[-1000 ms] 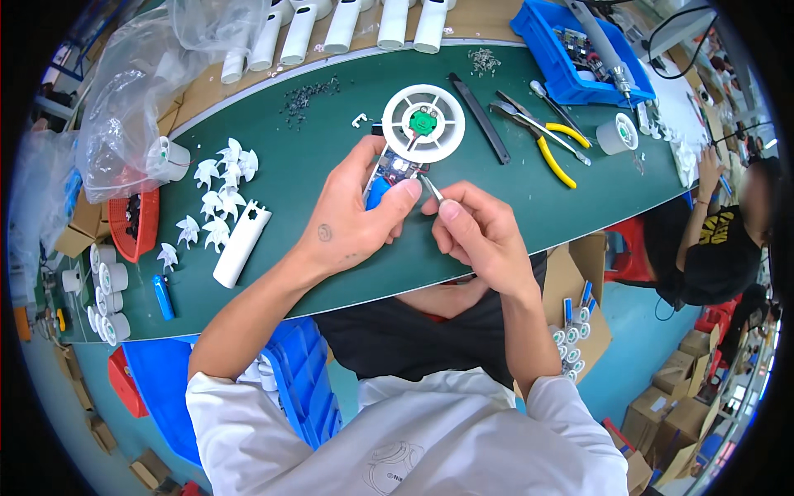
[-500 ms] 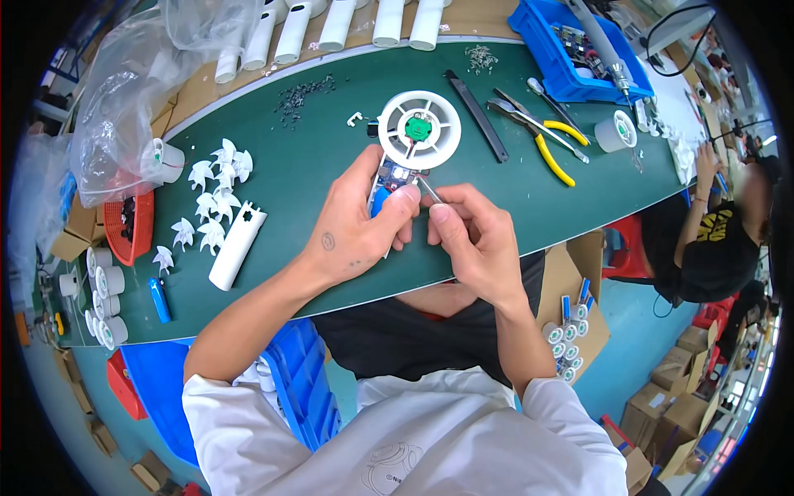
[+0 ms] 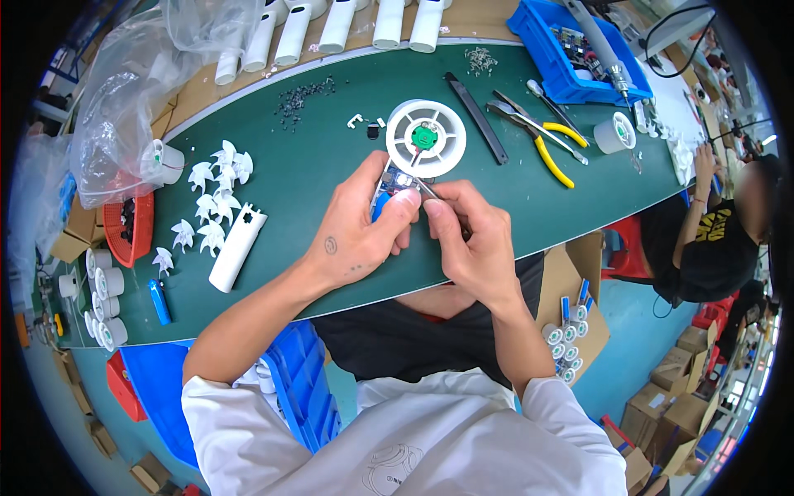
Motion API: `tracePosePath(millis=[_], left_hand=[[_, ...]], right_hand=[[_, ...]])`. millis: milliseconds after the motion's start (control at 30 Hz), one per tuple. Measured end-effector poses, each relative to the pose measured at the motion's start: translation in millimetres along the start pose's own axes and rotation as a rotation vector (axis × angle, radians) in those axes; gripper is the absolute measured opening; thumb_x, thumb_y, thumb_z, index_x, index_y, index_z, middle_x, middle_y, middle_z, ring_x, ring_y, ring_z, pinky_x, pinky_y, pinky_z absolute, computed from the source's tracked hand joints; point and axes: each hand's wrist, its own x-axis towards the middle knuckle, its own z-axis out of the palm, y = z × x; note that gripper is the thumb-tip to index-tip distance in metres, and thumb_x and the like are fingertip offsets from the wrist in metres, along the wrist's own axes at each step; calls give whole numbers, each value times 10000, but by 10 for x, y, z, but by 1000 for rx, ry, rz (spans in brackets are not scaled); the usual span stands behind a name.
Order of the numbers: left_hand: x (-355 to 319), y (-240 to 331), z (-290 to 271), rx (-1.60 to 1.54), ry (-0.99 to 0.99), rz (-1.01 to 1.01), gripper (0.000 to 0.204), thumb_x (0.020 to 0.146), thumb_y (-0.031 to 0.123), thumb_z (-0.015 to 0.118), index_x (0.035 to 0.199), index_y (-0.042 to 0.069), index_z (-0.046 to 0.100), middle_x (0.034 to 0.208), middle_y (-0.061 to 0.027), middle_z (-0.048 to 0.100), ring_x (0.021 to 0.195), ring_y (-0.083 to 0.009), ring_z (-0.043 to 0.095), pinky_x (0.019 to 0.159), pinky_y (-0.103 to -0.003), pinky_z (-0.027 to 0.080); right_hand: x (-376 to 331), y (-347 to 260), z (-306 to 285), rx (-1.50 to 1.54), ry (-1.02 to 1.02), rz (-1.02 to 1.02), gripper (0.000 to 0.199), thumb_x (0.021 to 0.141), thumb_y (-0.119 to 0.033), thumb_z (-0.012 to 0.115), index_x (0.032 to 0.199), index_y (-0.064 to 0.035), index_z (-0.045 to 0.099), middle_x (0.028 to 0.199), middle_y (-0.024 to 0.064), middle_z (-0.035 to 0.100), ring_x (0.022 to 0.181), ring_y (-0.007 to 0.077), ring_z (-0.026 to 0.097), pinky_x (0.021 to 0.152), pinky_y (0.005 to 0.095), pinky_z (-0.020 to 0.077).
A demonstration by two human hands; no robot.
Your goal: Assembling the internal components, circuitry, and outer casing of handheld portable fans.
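My left hand (image 3: 364,231) grips a small blue battery part with a circuit board (image 3: 389,187) on top, held over the green mat (image 3: 314,165). My right hand (image 3: 467,240) pinches thin metal tweezers (image 3: 428,188) whose tip touches the board. Thin wires run from the board up to a white round fan housing with a green centre (image 3: 425,138), which lies on the mat just beyond both hands.
Several white fan blades (image 3: 213,202) and a white handle shell (image 3: 237,248) lie left. Yellow-handled pliers (image 3: 546,140), a black bar (image 3: 475,117), a tape roll (image 3: 614,132) and a blue bin (image 3: 579,50) sit right. A seated person (image 3: 711,231) works far right.
Both hands with the board have shifted slightly left and toward me; the grip and the tweezers' contact look the same.
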Motion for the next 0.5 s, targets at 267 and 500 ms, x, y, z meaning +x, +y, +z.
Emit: tracePosePath(millis=[267, 500], left_hand=[[2, -21, 17, 80, 31, -16, 194, 939, 133, 539, 1006, -40, 485, 703, -51, 563, 543, -101, 552, 484, -268, 437], [8, 34, 24, 83, 24, -59, 184, 940, 136, 527, 988, -39, 493, 676, -51, 554, 528, -104, 548, 475, -277, 432]], right_hand=[[-9, 40, 40, -45, 35, -21, 88, 952, -59, 563, 971, -1, 626, 594, 33, 550, 535, 66, 500, 486, 237, 377], [8, 27, 2, -47, -12, 23, 109, 961, -89, 571, 957, 4, 627, 585, 36, 515, 535, 66, 478, 490, 240, 368]])
